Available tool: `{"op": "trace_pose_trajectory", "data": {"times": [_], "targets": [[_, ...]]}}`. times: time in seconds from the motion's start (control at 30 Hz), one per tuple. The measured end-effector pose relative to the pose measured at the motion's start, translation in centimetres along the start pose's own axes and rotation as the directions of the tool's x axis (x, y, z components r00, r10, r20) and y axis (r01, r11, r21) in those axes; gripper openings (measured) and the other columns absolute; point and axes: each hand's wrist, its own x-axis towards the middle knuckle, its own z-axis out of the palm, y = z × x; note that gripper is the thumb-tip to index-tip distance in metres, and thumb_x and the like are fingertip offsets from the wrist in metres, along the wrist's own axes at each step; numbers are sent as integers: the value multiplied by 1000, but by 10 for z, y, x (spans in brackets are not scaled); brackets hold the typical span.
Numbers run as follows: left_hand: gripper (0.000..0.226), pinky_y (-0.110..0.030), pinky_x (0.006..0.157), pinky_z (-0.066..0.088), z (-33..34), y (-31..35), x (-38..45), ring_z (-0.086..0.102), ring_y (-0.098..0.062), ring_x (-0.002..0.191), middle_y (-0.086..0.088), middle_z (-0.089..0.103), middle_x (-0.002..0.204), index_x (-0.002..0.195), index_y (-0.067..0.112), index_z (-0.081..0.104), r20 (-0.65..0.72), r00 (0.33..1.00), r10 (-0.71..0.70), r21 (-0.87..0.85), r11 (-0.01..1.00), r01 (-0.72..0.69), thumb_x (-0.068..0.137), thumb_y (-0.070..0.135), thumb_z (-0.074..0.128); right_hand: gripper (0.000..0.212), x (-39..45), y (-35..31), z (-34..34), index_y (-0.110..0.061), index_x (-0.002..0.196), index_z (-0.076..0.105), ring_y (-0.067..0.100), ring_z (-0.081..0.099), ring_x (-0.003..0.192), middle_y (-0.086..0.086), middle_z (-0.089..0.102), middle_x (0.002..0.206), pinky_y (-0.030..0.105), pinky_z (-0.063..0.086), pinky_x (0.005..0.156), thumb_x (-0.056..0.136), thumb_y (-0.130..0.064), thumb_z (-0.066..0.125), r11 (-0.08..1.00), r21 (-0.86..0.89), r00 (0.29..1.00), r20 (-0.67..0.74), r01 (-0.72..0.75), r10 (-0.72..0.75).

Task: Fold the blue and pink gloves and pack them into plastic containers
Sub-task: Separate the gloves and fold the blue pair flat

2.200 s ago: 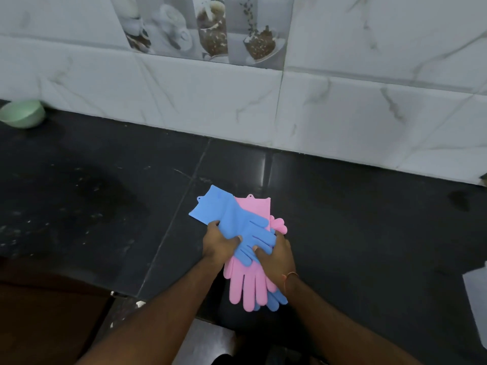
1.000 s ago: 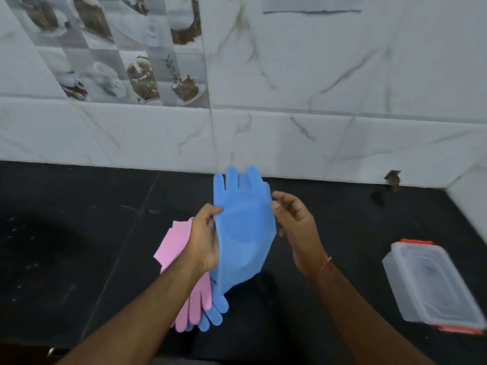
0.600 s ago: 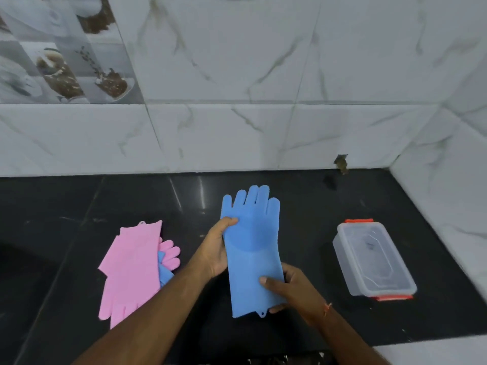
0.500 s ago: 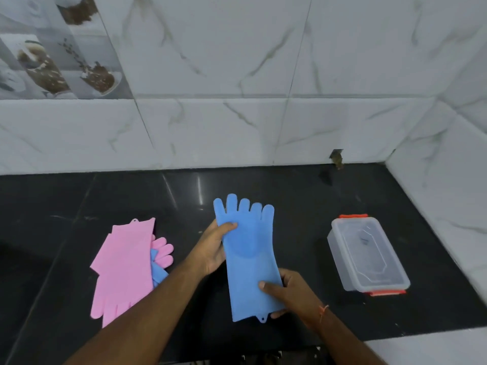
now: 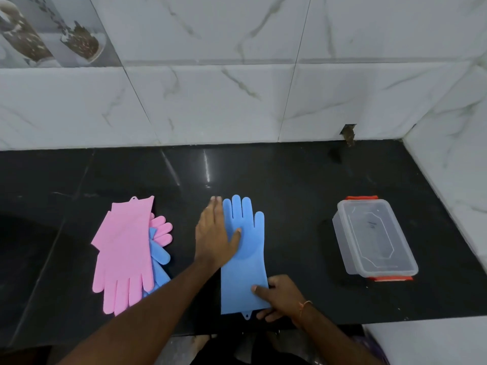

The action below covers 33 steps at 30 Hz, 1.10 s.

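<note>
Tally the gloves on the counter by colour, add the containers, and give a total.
Blue gloves: 2, one flat under the hands, one partly under the pink stack
Pink gloves: 2, one on top, one showing only fingers
Plastic containers: 1
Total: 5

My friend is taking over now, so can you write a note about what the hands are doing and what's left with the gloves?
Left hand: flat and open, pressing the blue glove onto the counter.
Right hand: pinching that glove's cuff edge.
The glove lies spread out, fingers toward the wall, not yet folded.
Pile of gloves at the left: pink on top, blue beneath, unfolded.
Plastic container at the right: lid on, looks empty.
Done: one blue glove laid out.
Left: fold all gloves, open the container, pack.
</note>
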Motion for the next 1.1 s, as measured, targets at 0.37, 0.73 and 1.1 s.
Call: {"op": "trace_pose_trajectory", "data": {"times": [0.37,0.73,1.1], "targets": [[78,-58,137,2,53,-1,-36,-11,-25,170,5,-8,184,175,34,3,204,937,285,227,917,-328,108,69,19,30,-3,-2,5,-8,110,74,32,82,78,13,83,90,31,65,56,99,-36,72,996,-75,999,-35,-41,39],[70,-53,135,-7,0,-43,-28,-2,-24,170,7,7,184,174,34,14,165,937,308,99,940,-326,111,62,24,60,-8,-60,-1,-27,76,62,13,69,74,-6,71,80,35,61,71,78,-87,56,539,-842,951,-158,12,-267],[47,-36,125,37,-119,-188,-24,51,-17,143,2,64,150,143,20,68,387,848,362,38,912,-408,100,7,54,31,43,-109,175,-18,105,75,20,71,96,-2,78,96,31,54,86,94,-47,70,704,-633,925,52,323,-377]]}}
